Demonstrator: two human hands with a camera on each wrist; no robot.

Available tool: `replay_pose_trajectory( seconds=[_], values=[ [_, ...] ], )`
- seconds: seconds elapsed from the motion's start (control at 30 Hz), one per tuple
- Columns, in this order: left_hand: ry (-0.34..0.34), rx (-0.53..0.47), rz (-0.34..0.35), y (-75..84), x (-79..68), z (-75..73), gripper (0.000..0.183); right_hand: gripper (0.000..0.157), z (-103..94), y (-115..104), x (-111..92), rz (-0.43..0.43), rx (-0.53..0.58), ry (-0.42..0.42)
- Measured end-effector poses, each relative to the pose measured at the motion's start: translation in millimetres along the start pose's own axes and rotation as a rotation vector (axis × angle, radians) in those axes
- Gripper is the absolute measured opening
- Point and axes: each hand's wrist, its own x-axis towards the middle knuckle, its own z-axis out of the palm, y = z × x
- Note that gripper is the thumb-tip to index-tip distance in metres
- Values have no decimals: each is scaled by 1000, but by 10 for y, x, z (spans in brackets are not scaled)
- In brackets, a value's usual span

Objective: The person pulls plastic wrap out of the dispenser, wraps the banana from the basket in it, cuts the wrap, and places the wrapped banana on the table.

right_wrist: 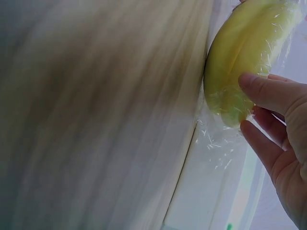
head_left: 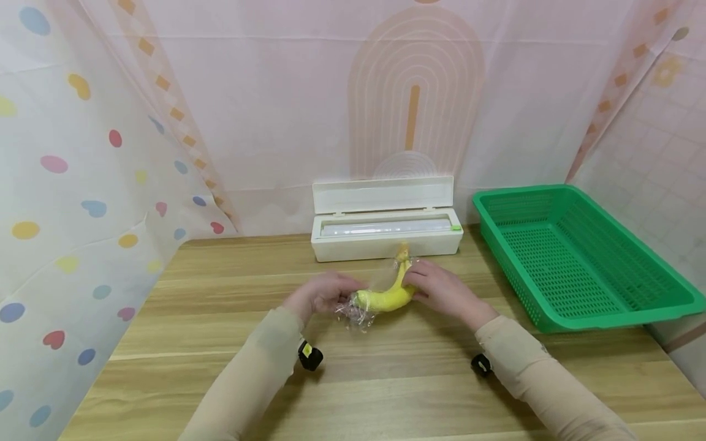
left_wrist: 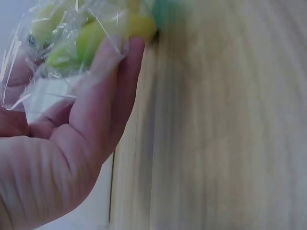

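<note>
A small bunch of bananas (head_left: 388,300) sits above the wooden table, wrapped in clear cling film (head_left: 355,315). The film bunches loosely beyond the banana tips on the left, while the stem points towards the back. My right hand (head_left: 441,291) holds the bunch near its bend; in the right wrist view its thumb lies on the wrapped bananas (right_wrist: 240,52) with fingers around their edge. At the tip end, my left hand (head_left: 322,295) touches the crinkled film with extended fingers (left_wrist: 98,91). Film partly covers its thumb side in the left wrist view.
Behind the bananas, a white cling film dispenser (head_left: 386,248) stands with its lid (head_left: 383,196) raised and a roll (head_left: 386,228) inside. A green plastic basket (head_left: 607,322) occupies the right side of the table (head_left: 397,398). Patterned curtains (head_left: 265,110) hang behind.
</note>
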Motion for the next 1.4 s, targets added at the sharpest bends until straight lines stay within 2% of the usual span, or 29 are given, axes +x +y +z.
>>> replay_pose_trajectory(
  seconds=[0.27,0.43,0.63,0.7,0.87,0.97,1.13,1.3,1.4],
  values=[
    [126,114,75,-71,-113,172,27,31,-24,69,-26,-88,45,4],
    [187,224,99,-107,-182,269,35,28,-96,110,-42,-78,92,-19],
    [173,403,161,-137,-257,408,33,24,-142,134,-90,-19,168,-7],
    [196,480,182,-152,-276,468,33,23,-138,143,-110,-7,176,4],
    [244,581,267,-211,-300,605,29,23,-113,155,-158,34,189,18],
    [246,606,311,-245,-288,648,29,21,-126,145,-175,82,224,16],
    [233,605,336,-271,-282,684,37,20,-142,158,-191,130,288,34],
    [211,633,326,-264,-291,688,44,19,-143,193,-215,114,326,68],
    [203,665,296,-236,-295,676,49,15,-145,204,-234,161,378,69]
  ],
)
